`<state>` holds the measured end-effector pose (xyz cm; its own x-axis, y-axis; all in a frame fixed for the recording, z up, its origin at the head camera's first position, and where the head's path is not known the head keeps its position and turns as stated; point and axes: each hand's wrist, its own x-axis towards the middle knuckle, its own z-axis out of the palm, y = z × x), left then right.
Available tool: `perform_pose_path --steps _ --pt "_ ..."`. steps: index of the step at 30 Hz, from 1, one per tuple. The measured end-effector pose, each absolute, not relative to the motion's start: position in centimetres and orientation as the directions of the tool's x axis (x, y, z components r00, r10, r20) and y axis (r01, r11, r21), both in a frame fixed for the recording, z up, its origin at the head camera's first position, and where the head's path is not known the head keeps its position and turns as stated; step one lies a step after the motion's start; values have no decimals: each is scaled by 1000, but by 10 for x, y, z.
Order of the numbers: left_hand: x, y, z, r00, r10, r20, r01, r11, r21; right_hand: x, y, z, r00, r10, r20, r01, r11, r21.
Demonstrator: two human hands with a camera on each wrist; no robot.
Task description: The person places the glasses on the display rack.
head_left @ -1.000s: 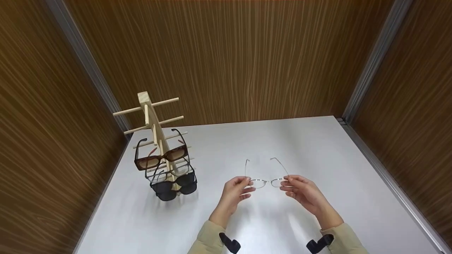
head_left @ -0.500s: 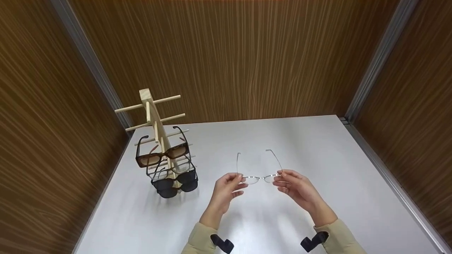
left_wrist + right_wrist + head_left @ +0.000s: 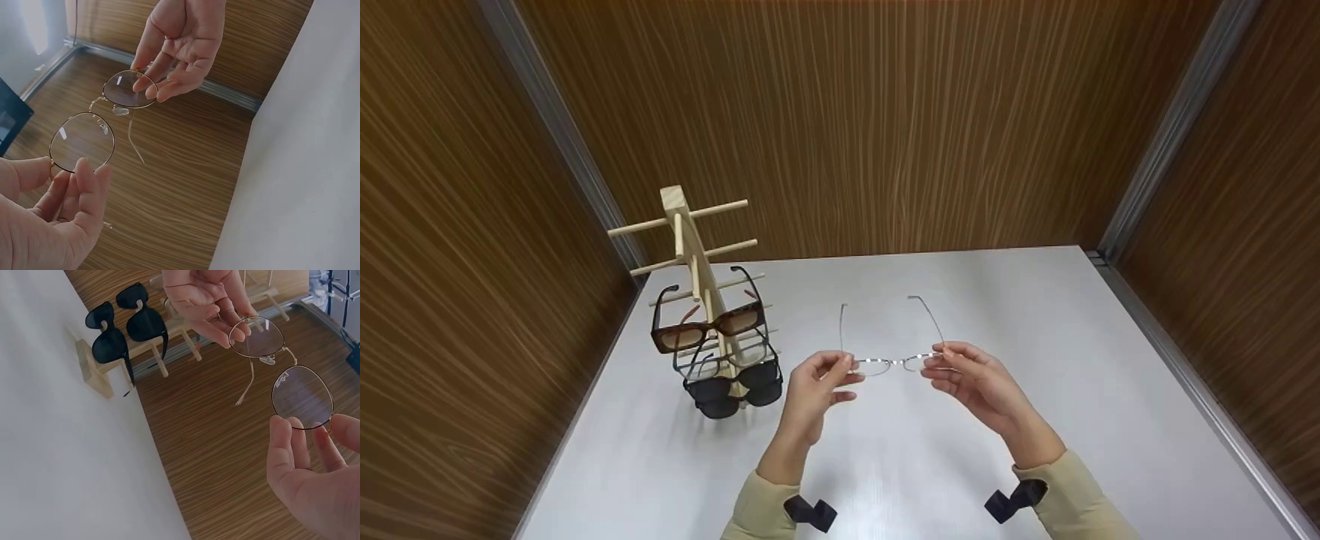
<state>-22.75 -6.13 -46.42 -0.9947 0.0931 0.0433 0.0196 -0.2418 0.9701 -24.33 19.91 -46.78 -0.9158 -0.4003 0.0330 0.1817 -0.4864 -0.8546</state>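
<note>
Wire-rimmed glasses (image 3: 891, 363) hang above the desk (image 3: 1035, 315) in the head view, pinched at each lens end by the left hand (image 3: 814, 386) and right hand (image 3: 971, 382), temples open and pointing away. Over the last second the pair has risen and drifted left toward the wooden rack (image 3: 694, 262), which carries a brown pair (image 3: 706, 327) and black sunglasses (image 3: 731, 394); I judge it is being carried there.

From the left wrist, the left hand (image 3: 53, 219) pinches the near lens rim while the right hand (image 3: 180, 42) pinches the far one.

From the right wrist, the right hand (image 3: 312, 478) pinches one rim, with the rack's black sunglasses (image 3: 126, 329) just behind the left hand (image 3: 205, 298).
</note>
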Motion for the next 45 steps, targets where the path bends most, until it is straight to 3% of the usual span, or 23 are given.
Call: perform_pose_path --steps 16,45 --pt "-216 -90 -430 -994 55 99 83 -240 967 -249 169 -441 -899 -427 100 140 -495 -857" --pt "-186 -140 -377 -965 -156 209 238 -192 952 -257 98 -394 -852 -482 204 93 -524 -847"
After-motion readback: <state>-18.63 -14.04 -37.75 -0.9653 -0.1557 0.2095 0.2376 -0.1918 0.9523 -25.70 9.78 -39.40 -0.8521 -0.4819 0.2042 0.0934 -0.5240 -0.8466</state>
